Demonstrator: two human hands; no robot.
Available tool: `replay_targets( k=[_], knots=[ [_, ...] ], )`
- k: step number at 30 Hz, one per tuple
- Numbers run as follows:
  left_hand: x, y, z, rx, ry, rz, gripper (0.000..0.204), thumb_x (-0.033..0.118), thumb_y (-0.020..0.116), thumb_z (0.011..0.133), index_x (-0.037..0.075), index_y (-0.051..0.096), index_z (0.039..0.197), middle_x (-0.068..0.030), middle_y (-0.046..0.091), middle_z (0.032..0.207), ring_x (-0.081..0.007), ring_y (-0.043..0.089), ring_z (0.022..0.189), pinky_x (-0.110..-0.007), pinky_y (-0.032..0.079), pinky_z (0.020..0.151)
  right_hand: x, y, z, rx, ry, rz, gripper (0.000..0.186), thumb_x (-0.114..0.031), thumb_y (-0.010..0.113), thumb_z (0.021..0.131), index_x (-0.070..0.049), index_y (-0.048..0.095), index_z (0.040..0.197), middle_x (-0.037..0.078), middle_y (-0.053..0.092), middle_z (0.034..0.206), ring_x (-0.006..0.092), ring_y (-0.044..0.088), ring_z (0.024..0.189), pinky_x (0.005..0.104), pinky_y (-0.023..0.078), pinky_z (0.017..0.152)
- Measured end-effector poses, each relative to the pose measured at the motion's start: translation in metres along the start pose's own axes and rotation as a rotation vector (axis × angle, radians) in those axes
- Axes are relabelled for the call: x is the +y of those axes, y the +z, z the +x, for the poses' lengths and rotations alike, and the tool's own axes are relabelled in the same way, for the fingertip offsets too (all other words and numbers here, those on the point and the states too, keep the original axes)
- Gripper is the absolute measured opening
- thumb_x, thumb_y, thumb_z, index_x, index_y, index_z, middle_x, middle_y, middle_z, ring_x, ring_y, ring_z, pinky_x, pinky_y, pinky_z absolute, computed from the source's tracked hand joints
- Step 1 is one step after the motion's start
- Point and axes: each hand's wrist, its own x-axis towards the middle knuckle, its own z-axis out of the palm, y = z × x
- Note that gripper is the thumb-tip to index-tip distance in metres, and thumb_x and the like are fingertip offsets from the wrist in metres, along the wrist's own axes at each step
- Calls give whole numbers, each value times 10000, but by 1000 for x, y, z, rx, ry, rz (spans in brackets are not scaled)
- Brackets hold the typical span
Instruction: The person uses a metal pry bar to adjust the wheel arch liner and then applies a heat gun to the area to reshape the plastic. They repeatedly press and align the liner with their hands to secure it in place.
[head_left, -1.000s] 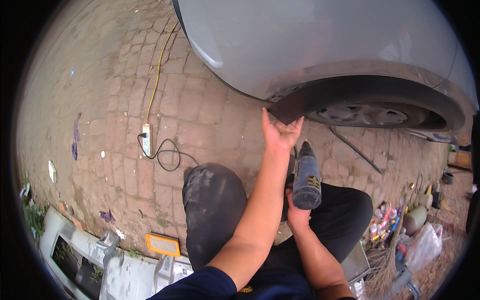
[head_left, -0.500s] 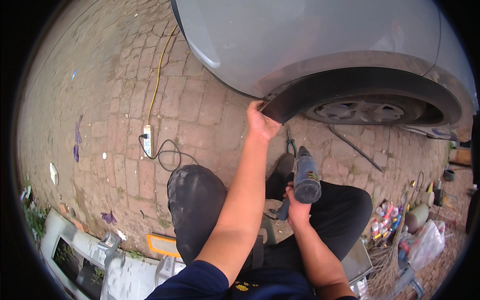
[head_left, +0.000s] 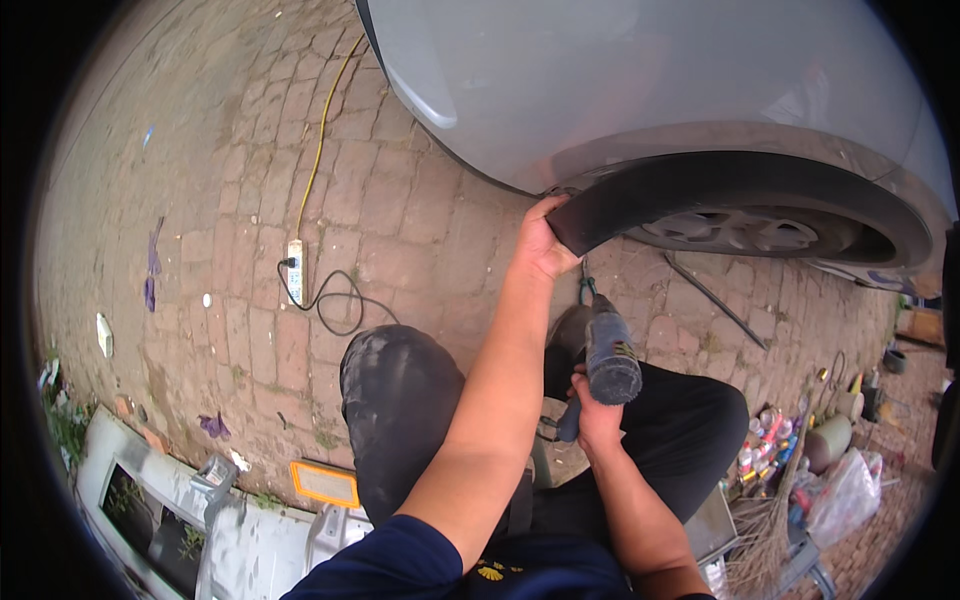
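My left hand [head_left: 543, 242] is closed around the lower end of a black wheel arch trim [head_left: 655, 195] on a grey car [head_left: 620, 70]. The thumb lies out of sight behind the trim's edge or against it. Lower down, between my knees, my right hand [head_left: 599, 420] grips the handle of a dark heat gun [head_left: 611, 362]. Its round rear end faces up toward me, and its nozzle points away, toward the ground below the trim's end. The trim curves over a wheel [head_left: 735, 232] with a silver rim.
On the brick paving [head_left: 385, 215] lie a white power strip [head_left: 294, 272] with a yellow cord, a black cable [head_left: 345, 310] and a dark rod [head_left: 715, 300]. An orange-framed filter [head_left: 325, 484] and grey car panels [head_left: 250, 550] are at lower left. Cans [head_left: 765, 440] and a plastic bag [head_left: 845, 495] lie right.
The view has shifted slightly, so the car and trim sit a little further right and lower. My left hand keeps its grip on the trim; the heat gun is held nearly still.
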Motion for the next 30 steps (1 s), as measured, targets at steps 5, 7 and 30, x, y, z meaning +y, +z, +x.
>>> replay_targets(
  k=[5, 7, 30],
  knots=[
    [0, -8, 3, -95, -84, -7, 354, 257, 573, 1010, -12, 758, 1146, -173, 798, 1156, -355, 762, 1075, -520, 608, 1014, 10, -2, 5, -40, -66, -92, 261, 9, 736, 974, -10, 683, 1229, 70, 719, 1079, 171, 670, 860, 349, 561, 773],
    [1, -11, 3, -97, -103, -4, 348, 263, 572, 1013, 0, 766, 1134, -166, 802, 1135, -349, 764, 1053, -518, 613, 992, 12, -3, 6, -66, -60, -120, 273, 14, 730, 977, -7, 677, 1244, 72, 719, 1100, 171, 671, 876, 350, 562, 781],
    [-34, -8, -32, 405, 1033, 767, 487, 263, 747, 975, -11, 575, 1338, -136, 627, 1271, -303, 632, 1191, -421, 497, 1072, 7, 4, 2, -40, -45, -58, 253, 8, 739, 975, 1, 686, 1222, 77, 734, 1071, 173, 680, 831, 350, 567, 744]
  ],
)
